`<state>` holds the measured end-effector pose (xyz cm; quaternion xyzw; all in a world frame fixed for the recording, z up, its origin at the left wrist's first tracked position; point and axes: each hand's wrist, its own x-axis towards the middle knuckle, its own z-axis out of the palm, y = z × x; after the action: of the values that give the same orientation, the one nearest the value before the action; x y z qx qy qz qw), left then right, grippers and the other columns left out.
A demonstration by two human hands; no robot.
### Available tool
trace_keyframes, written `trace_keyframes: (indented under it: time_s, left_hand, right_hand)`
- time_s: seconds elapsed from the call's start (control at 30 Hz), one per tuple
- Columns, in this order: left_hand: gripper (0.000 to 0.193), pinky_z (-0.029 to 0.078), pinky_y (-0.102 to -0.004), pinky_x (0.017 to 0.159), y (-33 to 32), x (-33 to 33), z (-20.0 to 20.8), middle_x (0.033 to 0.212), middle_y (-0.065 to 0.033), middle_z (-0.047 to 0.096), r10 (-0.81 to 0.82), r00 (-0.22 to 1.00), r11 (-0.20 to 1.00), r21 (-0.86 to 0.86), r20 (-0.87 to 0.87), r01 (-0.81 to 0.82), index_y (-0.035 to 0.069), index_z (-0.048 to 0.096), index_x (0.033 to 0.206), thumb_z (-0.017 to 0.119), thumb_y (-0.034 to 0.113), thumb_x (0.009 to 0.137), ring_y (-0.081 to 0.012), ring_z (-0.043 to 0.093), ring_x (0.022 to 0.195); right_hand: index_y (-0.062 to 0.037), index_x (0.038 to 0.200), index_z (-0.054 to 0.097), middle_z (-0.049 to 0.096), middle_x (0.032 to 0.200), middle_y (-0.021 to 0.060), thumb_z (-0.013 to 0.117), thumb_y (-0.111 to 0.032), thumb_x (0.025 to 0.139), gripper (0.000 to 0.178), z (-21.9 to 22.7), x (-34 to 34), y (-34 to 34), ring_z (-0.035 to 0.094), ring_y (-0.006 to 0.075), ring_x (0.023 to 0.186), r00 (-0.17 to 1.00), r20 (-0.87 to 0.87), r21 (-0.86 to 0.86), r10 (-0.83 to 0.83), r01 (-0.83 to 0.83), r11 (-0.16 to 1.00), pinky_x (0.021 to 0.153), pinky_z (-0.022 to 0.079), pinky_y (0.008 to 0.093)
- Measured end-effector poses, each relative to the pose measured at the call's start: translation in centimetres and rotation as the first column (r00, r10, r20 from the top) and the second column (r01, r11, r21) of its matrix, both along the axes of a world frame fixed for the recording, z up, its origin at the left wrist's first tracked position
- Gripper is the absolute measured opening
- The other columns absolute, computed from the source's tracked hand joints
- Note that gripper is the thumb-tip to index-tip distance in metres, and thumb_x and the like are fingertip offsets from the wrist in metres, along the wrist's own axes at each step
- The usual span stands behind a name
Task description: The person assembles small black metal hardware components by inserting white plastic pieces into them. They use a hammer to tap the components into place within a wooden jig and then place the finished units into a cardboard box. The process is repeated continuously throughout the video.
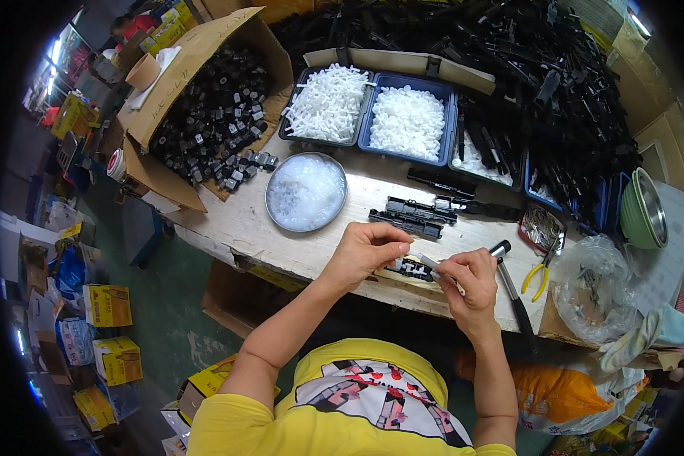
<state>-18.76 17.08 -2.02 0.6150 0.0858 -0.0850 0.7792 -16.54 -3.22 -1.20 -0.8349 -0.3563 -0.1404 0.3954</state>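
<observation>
My left hand [363, 254] is pinched, thumb against forefinger, above a black mechanical part [412, 268] near the table's front edge. Anything between those fingertips is too small to make out. My right hand [470, 283] is closed on a short pale rod [428, 261], whose tip points toward my left fingertips. Just beyond my hands lie several long black assemblies [406, 220] side by side. To the right of my right hand rests a hammer [515, 295] with a dark handle, and past it yellow-handled pliers [537, 279].
Behind stand a bin of white sticks [329, 102], a blue bin of small white pieces [407, 120] and a heap of black parts [501, 53]. A round dish [306, 191] and a carton of dark parts [213, 114] sit left. A plastic bag [596, 292] and green bowl [643, 213] stand right.
</observation>
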Motion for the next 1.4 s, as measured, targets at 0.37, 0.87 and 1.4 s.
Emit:
trace_keyframes:
  time_s: [0.37, 0.87, 1.4]
  left_hand:
    - [0.012, 0.037, -0.016, 0.045, -0.2, 0.2, 0.2, 0.073, -0.0055, 0.064, -0.003, 1.0, 0.999, -0.038, -0.021, 0.002, -0.002, 0.065, 0.089, 0.065, 0.004, 0.079, -0.004, 0.048, 0.053]
    - [0.017, 0.042, -0.0201, 0.049, -1.0, 0.4, 0.3, 0.076, -0.0053, 0.062, -0.093, 0.994, 0.992, 0.083, -0.064, 0.098, 0.001, 0.066, 0.091, 0.067, 0.012, 0.078, -0.0076, 0.053, 0.057]
    - [0.036, 0.028, -0.036, 0.084, -3.2, -1.0, -3.4, 0.1, -0.0049, 0.054, -0.279, 0.871, 0.582, 0.792, 0.404, -0.181, 0.009, 0.065, 0.098, 0.073, 0.021, 0.065, -0.0218, 0.043, 0.098]
  right_hand:
    - [-0.0082, 0.082, 0.062, 0.055, 0.077, 0.0033, 0.068, 0.001, 0.063, 0.022, 0.4, -0.2, -0.9, 0.05, 0.021, 0.073, 1.0, 0.028, -0.075, -0.012, 0.014, 0.997, 0.069, 0.032, 0.035]
    - [-0.0066, 0.084, 0.061, 0.055, 0.077, 0.0039, 0.064, 0.002, 0.064, 0.022, 0.1, -0.4, -1.6, 0.05, 0.0215, 0.074, 1.0, -0.012, -0.072, 0.001, -0.002, 0.997, 0.072, 0.033, 0.0358]
    - [-0.0054, 0.086, 0.06, 0.054, 0.077, 0.005, 0.066, -0.003, 0.067, 0.02, -1.1, 0.1, -3.5, 0.05, 0.0224, 0.077, 0.987, -0.159, -0.184, -0.018, -0.012, 0.983, 0.074, 0.032, 0.0351]
